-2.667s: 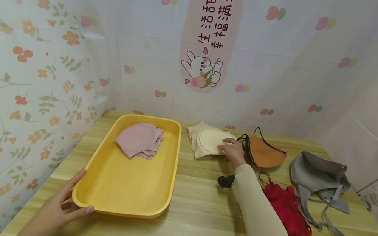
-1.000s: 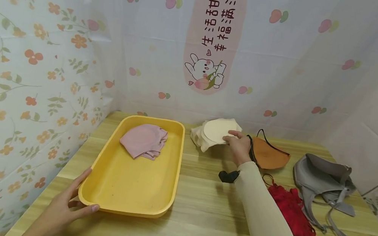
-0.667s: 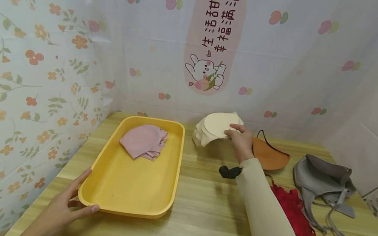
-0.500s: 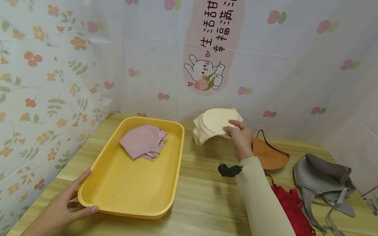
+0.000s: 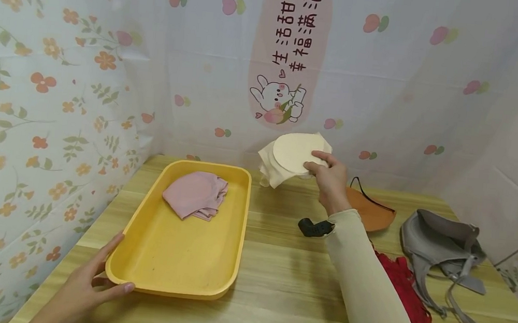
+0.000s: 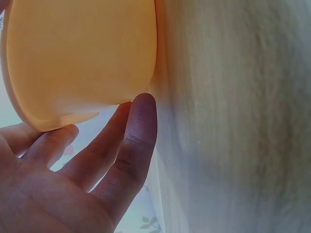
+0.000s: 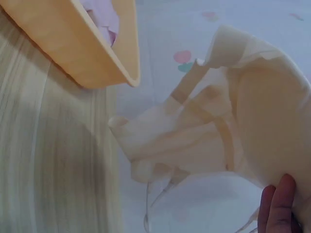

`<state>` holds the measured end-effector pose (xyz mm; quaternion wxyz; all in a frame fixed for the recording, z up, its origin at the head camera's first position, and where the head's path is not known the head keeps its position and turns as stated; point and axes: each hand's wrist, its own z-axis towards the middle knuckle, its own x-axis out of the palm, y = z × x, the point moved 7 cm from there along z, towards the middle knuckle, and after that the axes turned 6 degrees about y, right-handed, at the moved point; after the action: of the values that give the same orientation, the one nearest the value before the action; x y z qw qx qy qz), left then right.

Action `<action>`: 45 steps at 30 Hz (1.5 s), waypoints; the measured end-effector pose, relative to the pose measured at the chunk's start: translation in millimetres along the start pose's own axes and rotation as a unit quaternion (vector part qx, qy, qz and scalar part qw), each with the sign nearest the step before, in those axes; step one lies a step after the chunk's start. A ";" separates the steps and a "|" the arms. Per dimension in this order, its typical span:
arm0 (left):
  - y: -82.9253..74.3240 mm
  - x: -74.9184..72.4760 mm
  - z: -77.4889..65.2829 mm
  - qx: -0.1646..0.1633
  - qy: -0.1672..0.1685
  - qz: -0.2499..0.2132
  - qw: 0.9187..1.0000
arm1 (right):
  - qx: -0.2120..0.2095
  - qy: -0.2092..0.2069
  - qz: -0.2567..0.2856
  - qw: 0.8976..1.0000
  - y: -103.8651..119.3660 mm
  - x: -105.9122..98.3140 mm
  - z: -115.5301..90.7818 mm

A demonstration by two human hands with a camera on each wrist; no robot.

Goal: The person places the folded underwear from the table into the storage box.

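My right hand (image 5: pixel 329 181) pinches the edge of a cream bra (image 5: pixel 295 152), thumb and fingers at its right side in the head view. The bra hangs above the table near the back wall, smooth rounded cup facing up. In the right wrist view, its folded underside (image 7: pixel 184 131) and thin dangling straps show, with fingertips (image 7: pixel 282 199) at its edge. At the near left corner of a yellow tray (image 5: pixel 171 292), my left hand (image 5: pixel 83 282) holds on, thumb along the front and fingers along the side. The left wrist view shows those fingers (image 6: pixel 138 141) against the tray's outer wall (image 6: pixel 82 53).
Inside the tray lies a folded pink garment (image 5: pixel 195 192). Right of the bra are an orange garment with black straps (image 5: pixel 369 209), a red lacy garment (image 5: pixel 401 284) and a grey strapped garment (image 5: pixel 440 246). A patterned curtain (image 5: pixel 202 73) stands behind the wooden table (image 5: pixel 274 298).
My right hand takes hold of the cream bra, lifts it off the table and tilts it up, moving slightly left at the end. The left hand stays at the tray's corner.
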<state>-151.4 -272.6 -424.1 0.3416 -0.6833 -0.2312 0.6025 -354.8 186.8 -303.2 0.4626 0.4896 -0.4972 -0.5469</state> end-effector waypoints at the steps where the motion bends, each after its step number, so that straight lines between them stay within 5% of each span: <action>1: 0.5 0.1 -0.2 -0.002 0.000 0.000 1.000 | -0.003 0.002 0.000 1.000 1.9 1.2 -0.6; 10: -1.3 -0.2 -0.3 0.000 -0.001 -0.006 1.000 | -0.037 0.012 0.013 0.999 20.8 13.9 -6.4; 29: 0.9 1.1 0.2 0.004 0.007 -0.024 1.000 | -0.071 0.106 0.056 0.990 45.6 66.6 -24.2; 45: -0.8 0.3 -0.5 0.005 0.010 -0.036 0.999 | -0.040 0.227 0.021 0.973 31.8 125.5 -37.2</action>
<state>-150.8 -271.9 -423.7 0.3686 -0.6790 -0.2493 0.5838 -328.7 56.3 -282.0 0.5944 0.5715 -0.3668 -0.4308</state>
